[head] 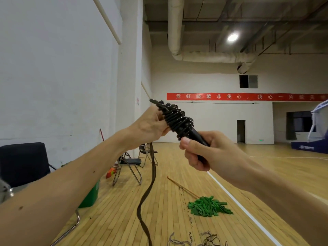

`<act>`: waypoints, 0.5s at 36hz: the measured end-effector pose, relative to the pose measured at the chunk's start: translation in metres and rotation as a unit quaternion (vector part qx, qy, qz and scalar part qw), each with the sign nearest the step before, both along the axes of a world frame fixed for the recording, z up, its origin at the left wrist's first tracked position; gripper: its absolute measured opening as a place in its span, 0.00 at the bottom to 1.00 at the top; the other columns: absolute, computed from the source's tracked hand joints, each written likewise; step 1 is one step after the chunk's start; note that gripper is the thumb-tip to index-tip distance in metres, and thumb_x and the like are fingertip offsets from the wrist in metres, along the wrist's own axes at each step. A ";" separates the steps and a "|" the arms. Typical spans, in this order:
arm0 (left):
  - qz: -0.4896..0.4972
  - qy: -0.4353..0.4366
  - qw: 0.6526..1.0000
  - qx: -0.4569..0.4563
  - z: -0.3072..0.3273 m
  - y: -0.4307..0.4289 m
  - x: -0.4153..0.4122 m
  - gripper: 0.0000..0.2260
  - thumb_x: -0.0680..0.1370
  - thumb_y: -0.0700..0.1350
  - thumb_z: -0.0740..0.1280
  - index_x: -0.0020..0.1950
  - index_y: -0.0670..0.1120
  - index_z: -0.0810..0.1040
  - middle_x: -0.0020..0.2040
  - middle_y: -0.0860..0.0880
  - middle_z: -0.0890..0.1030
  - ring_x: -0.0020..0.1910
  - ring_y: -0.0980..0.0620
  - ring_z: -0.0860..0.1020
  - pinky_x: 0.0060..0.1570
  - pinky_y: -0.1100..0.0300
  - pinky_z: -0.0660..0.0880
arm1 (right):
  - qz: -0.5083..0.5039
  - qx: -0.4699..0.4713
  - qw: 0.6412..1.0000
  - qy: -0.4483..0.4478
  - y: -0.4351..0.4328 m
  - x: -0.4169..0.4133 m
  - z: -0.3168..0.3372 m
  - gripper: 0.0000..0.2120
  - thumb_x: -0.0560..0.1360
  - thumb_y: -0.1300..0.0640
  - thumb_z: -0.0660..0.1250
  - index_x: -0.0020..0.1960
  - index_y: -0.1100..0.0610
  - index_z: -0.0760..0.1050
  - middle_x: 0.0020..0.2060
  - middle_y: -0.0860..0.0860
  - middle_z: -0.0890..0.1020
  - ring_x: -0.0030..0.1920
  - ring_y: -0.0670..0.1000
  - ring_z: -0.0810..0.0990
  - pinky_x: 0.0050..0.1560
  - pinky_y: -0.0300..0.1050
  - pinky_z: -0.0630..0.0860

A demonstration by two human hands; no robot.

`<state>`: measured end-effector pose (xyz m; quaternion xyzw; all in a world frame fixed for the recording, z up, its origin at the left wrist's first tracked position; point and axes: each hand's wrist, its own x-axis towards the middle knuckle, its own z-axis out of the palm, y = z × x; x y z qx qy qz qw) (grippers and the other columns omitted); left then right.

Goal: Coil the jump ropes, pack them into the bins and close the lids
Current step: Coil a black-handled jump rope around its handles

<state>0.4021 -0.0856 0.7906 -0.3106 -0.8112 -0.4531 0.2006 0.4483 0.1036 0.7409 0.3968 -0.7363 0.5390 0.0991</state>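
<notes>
While both my hands were raised before me, the holdings stood as follows.

Item one: jump rope (177,119), black, wound in tight turns round its own handles. It was held near the centre of view and tilted from 10 o'clock down to 4 o'clock.

Item two: left hand (149,126), at the 10 o'clock end of the bundle, fingers curled round the wound turns and gripping them.

Item three: right hand (204,151), at the 4 o'clock end, fingers and thumb wrapped round the bare handle (197,136), thumb lying along its top.

Item four: loose tail (153,174) of the same rope, hanging from under my left hand toward 6 o'clock and running out of the bottom edge of view.

Item five: green mop (209,207) with a wooden stick, lying on the wooden floor (124,219) at 5 o'clock.

Item six: folding chairs (129,166), two, at 8 o'clock beside the white wall (53,77).

Item seven: green container (92,194), at 8 o'clock, partly hidden; whether it had a lid I could not tell.

Item eight: red banner (245,96), across the hall at 2 o'clock.
</notes>
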 end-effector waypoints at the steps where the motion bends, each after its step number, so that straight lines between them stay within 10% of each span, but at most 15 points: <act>1: -0.007 0.006 1.000 0.004 -0.001 0.001 0.001 0.16 0.82 0.29 0.57 0.38 0.44 0.69 0.23 0.56 0.72 0.20 0.64 0.70 0.24 0.71 0.67 | -0.006 0.003 1.000 0.005 0.001 0.001 0.000 0.15 0.80 0.55 0.64 0.51 0.69 0.74 0.30 0.51 0.72 0.30 0.47 0.69 0.30 0.34 0.68; 8: -0.079 -0.040 0.996 -0.027 -0.017 0.005 0.010 0.15 0.84 0.48 0.59 0.39 0.50 0.77 0.27 0.52 0.70 0.24 0.56 0.63 0.23 0.64 0.61 | -0.021 -0.062 0.998 -0.004 -0.003 0.002 0.008 0.18 0.72 0.46 0.68 0.46 0.62 0.76 0.28 0.51 0.70 0.27 0.46 0.66 0.27 0.35 0.64; 18: -0.056 -0.092 0.994 -0.027 -0.033 0.011 0.010 0.11 0.84 0.51 0.60 0.58 0.48 0.78 0.31 0.52 0.72 0.27 0.57 0.67 0.25 0.65 0.65 | -0.051 -0.034 0.997 -0.047 0.007 -0.018 0.007 0.05 0.79 0.61 0.68 0.50 0.64 0.77 0.31 0.51 0.75 0.32 0.47 0.73 0.33 0.38 0.70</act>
